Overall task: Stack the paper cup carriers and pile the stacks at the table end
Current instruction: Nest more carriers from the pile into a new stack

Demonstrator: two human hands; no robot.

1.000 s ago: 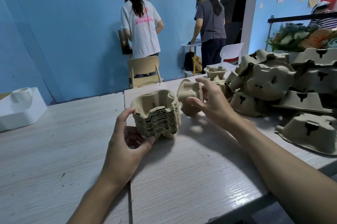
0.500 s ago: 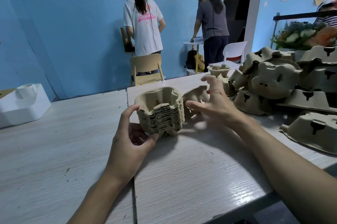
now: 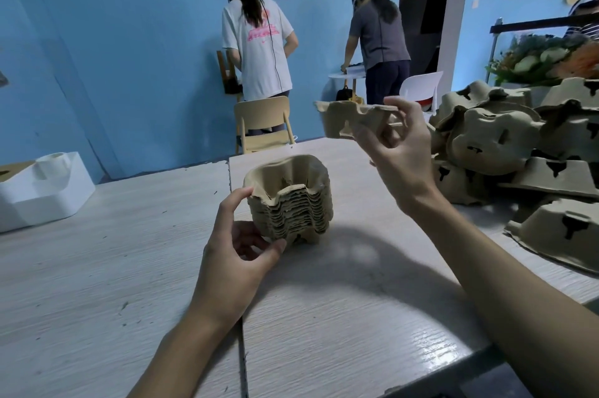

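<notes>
Now the left hand (image 3: 236, 255) has its grip curled round the near side of the carrier stack (image 3: 288, 200), which stands on the worktop (image 3: 340, 316). Above and just beyond it, the right hand (image 3: 398, 151) holds a single carrier (image 3: 353, 117) in a pinching grip, clear of the surface. Loose carriers (image 3: 505, 144) lie heaped to the right.

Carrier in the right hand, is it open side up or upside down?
Open side up: the carrier has its rim on top and narrower base below, pinched in the right hand.
</notes>
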